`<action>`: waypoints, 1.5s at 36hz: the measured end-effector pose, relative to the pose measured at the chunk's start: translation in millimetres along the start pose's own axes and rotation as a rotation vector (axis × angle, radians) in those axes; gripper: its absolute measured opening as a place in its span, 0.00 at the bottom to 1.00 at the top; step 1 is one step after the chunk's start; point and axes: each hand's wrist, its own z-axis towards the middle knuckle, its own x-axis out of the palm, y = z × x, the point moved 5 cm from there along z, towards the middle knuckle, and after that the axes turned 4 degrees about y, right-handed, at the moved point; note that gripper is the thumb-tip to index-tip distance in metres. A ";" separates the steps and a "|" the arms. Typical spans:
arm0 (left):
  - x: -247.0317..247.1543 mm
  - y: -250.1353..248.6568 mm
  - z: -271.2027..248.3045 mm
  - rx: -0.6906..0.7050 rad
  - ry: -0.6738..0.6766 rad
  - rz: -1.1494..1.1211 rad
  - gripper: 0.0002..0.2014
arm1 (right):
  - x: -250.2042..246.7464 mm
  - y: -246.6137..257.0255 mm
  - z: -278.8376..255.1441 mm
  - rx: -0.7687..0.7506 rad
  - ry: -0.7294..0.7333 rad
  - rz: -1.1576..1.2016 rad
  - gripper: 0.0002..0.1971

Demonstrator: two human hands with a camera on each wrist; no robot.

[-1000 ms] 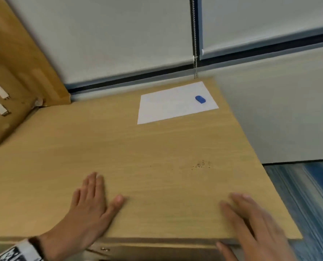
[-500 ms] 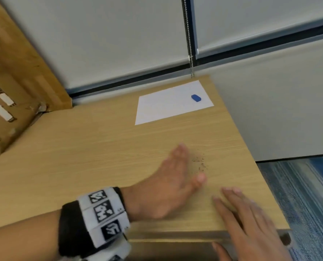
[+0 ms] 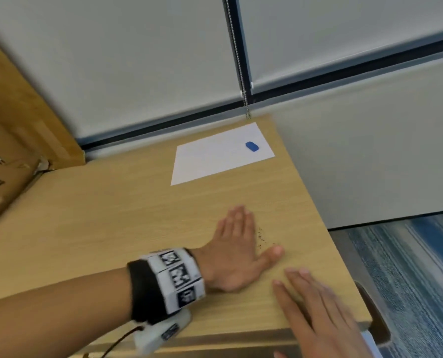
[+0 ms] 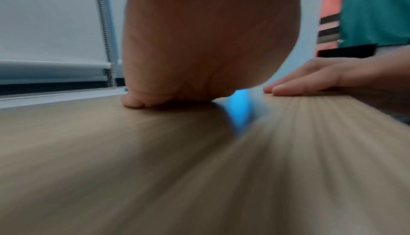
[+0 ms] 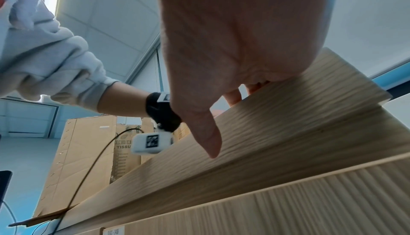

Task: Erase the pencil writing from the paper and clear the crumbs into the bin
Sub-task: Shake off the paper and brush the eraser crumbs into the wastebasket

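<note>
Few loose crumbs (image 3: 261, 237) beside the flat, spread left hand (image 3: 237, 251): featherlight, sweep toward the open right hand (image 3: 318, 313), never pinch.

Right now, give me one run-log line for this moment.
phase: sweeping crumbs | left hand: flat on desk, beside crumbs | right hand: flat at desk edge | eraser: on paper | bin: not visible

The brown box (image 5: 93, 151) has the letters "TISSU" on it. The other small print is too blurry.
</note>
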 end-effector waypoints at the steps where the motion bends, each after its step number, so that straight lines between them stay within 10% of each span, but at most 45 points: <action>1: -1.8 -12.6 5.2 0.047 0.010 0.013 0.51 | -0.3 0.7 -0.5 0.004 -0.017 0.004 0.34; 8: -18.3 -49.2 -6.0 0.251 0.068 -0.121 0.41 | 0.4 -2.1 -0.4 -0.010 0.043 -0.030 0.36; 15: 4.7 69.5 -32.8 -0.303 -0.084 -0.219 0.57 | 2.5 -3.4 -3.4 -0.052 0.047 -0.056 0.54; 21: 36.8 50.8 -34.9 -0.270 -0.032 -0.128 0.57 | -2.9 0.7 -5.6 -0.049 0.016 -0.011 0.53; 32: -14.8 -84.6 8.4 0.256 0.026 -0.386 0.53 | -20.6 -5.9 -8.6 -0.123 -0.173 0.503 0.31; 38: -10.6 0.3 -21.4 -0.061 -0.244 -0.495 0.50 | -25.3 -10.4 -12.6 -0.183 -0.220 0.624 0.25; 44: 53.6 60.4 -71.8 -0.272 0.006 -0.213 0.60 | -23.9 -16.1 -11.8 -0.253 -0.250 0.688 0.21; 54: 25.7 -36.3 -13.0 -0.020 -0.032 -0.146 0.48 | -25.4 -20.0 -12.3 -0.344 -0.225 0.806 0.07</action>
